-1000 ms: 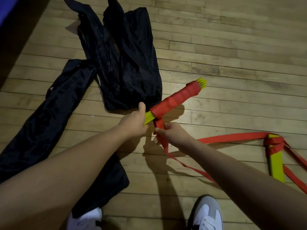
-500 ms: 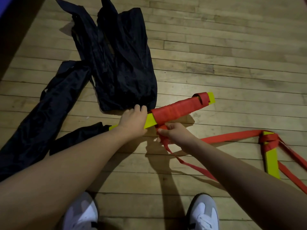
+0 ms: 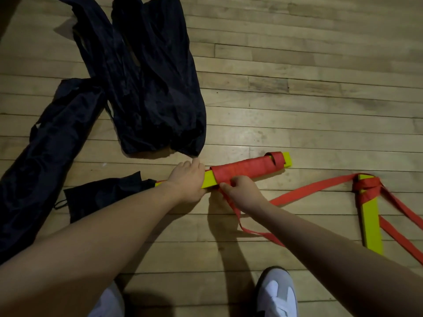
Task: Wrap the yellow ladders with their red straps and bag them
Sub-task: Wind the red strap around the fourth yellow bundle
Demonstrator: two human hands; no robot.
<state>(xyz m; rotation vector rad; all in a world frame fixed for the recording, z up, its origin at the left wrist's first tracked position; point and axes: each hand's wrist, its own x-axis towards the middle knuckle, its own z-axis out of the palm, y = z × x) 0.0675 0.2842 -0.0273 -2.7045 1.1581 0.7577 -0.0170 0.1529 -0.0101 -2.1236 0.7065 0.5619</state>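
A bundle of yellow ladder rungs (image 3: 287,159) lies level above the floor, most of it wound in red strap (image 3: 245,170). My left hand (image 3: 186,179) grips the bundle's bare yellow left end. My right hand (image 3: 242,187) pinches the loose red strap just under the bundle. That strap trails right across the floor (image 3: 309,189) to a second yellow rung stack (image 3: 372,221) with red strap knotted round its top. Black bags (image 3: 146,83) lie on the floor at upper left.
A long black bag (image 3: 43,161) stretches along the left side, and a small black pouch (image 3: 100,194) lies under my left forearm. My two white shoes (image 3: 275,294) stand at the bottom edge. Wooden floorboards (image 3: 297,76) fill the right and top.
The bundle has turned from pointing up-right to lying nearly level, and its flat yellow face now shows. Both hands stayed on it. The view shifted slightly downward.
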